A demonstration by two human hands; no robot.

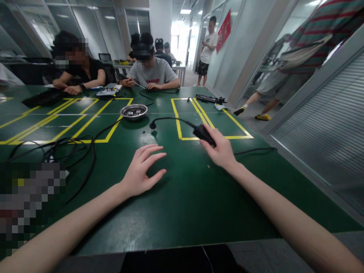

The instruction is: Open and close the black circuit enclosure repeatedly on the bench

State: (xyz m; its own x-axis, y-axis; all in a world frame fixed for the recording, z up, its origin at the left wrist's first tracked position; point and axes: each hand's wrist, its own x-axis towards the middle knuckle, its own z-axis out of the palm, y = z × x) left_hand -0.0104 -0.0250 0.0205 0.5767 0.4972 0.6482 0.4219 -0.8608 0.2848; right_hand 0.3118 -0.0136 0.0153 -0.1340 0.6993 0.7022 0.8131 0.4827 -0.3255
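My right hand (220, 149) grips a black power adapter (202, 132) lying on the green table (184, 197). A thin black cable (173, 120) runs from the adapter to a small plug (152, 124) on the table. My left hand (142, 168) hovers just over the tabletop, open, fingers spread, holding nothing. A metal bowl (133, 111) with small parts sits beyond both hands.
Yellow tape rectangles (210, 125) mark the table. A tangle of black cables (65, 151) lies at the left. Two seated people (150, 72) work at the far side. Black tools (210, 99) lie far right. A person (301, 57) walks by on the right.
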